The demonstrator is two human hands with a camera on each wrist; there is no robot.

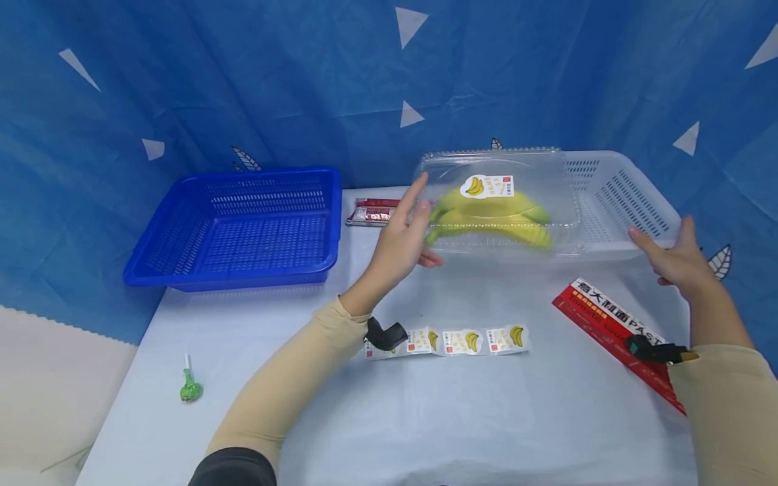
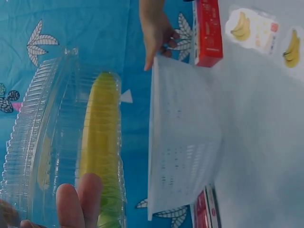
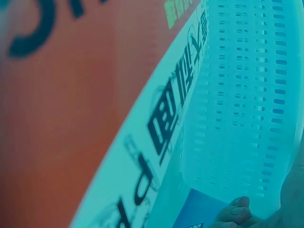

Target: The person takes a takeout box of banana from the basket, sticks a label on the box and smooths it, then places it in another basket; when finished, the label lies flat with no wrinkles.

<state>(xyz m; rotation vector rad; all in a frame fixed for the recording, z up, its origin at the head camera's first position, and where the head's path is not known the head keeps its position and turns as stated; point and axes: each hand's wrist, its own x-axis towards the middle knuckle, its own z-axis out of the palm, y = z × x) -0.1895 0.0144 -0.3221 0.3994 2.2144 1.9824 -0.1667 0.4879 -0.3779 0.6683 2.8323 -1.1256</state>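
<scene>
My left hand (image 1: 398, 239) grips the left end of a clear plastic clamshell box (image 1: 553, 179), its fingers (image 2: 90, 194) against the plastic in the left wrist view. Inside lie yellow-green bananas (image 1: 486, 219), and a banana sticker (image 1: 486, 186) is on the lid. The box is held above the left part of a white perforated basket (image 1: 632, 196), apart from it in the left wrist view. At the basket's front right corner, my right hand (image 1: 683, 260) holds the rim, with the thumb on the upper side. Part of the basket is hidden behind the box.
A blue basket (image 1: 255, 277) stands on the left, with a red packet (image 1: 371, 212) between the baskets. In front lie a strip of banana stickers (image 1: 464, 342) and a red pasta box (image 1: 608, 324) by my right forearm. A green lollipop (image 1: 190, 390) lies at the left.
</scene>
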